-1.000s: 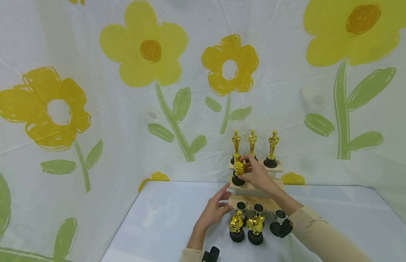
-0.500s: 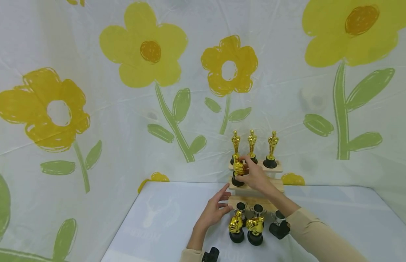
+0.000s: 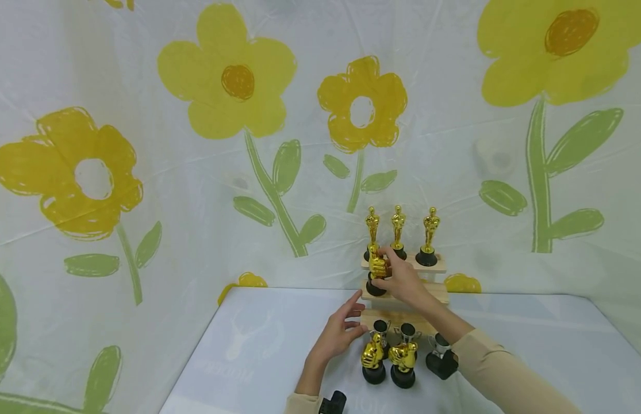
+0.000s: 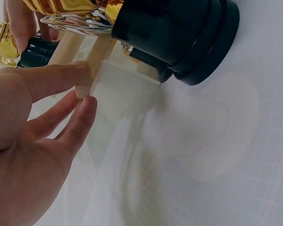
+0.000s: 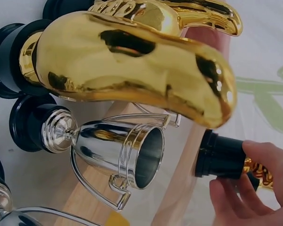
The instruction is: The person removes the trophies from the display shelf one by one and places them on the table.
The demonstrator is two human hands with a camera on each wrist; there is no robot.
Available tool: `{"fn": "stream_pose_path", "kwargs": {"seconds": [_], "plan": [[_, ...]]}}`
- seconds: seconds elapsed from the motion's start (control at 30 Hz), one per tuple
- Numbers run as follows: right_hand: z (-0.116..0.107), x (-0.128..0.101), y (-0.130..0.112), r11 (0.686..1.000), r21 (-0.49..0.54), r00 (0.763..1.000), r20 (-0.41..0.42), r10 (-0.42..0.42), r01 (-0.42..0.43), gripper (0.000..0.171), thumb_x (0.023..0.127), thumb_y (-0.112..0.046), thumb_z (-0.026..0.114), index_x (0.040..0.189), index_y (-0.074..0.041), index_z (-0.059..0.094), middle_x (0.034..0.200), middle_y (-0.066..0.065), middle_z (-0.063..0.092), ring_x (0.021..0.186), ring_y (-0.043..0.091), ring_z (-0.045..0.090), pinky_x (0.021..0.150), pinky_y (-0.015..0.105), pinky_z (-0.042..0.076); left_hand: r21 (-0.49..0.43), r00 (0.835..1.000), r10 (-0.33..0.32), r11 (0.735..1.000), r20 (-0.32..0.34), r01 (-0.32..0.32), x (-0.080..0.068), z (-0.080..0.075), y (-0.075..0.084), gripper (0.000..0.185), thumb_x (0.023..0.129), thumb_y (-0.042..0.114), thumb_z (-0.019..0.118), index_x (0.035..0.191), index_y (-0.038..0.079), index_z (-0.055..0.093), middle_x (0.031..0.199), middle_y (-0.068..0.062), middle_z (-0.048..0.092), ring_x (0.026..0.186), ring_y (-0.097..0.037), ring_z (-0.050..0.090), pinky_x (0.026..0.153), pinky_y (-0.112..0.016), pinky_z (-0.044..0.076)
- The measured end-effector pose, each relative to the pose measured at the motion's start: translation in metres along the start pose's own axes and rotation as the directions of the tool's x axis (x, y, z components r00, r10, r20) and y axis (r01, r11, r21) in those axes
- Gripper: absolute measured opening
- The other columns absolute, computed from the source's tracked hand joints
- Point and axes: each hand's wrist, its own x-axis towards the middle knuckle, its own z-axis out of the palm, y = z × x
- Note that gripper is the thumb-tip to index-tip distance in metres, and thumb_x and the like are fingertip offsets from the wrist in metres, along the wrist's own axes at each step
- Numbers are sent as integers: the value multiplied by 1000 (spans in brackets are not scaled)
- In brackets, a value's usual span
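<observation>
My right hand (image 3: 405, 282) pinches a gold thumbs-up trophy (image 3: 377, 267) at the left end of the middle shelf. In the right wrist view, thumb and fingers hold it around its black base (image 5: 221, 155) and lower gold part. The base is at the shelf, upright. My left hand (image 3: 337, 330) grips the left end of the tiered wooden stand's lowest board (image 3: 398, 318); the left wrist view has thumb and fingertips on either side of the board end (image 4: 85, 88). Two more gold thumbs-up trophies (image 3: 372, 356) stand on the table before the stand.
Three gold figure statuettes (image 3: 398, 227) line the top shelf. Silver cup trophies (image 3: 407, 330) on black bases stand behind the front thumbs-up pair, another silver cup (image 3: 441, 342) to their right, partly hidden by the right wrist camera. A flower-patterned cloth (image 3: 439, 155) hangs behind the white table (image 3: 517, 345).
My right forearm has shifted slightly left, while the thumbs-up trophy stays at nearly the same place on the middle shelf. The left hand keeps its place on the stand.
</observation>
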Motion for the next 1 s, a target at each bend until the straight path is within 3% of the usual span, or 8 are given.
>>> {"fn": "stream_pose_path", "kwargs": {"seconds": [0.57,1.0], "plan": [[-4,-1,-1,1000,0,998,62,-23,23,64,87,-11,74,140,-10,39,119,23,62,105,40,63,68,36,58,-1,1000,-19,1000,-5,19,1,0,2,78,92,14,69,156,28,26,138,-14,56,122,-27,59,96,-28,55],[-6,-1,-1,999,21,997,56,-51,50,63,87,-8,73,140,-7,40,131,26,56,112,48,61,80,47,60,1,1000,-25,1000,-5,25,1,0,1,78,92,14,69,156,30,26,137,-13,57,123,-28,58,97,-31,55]]}}
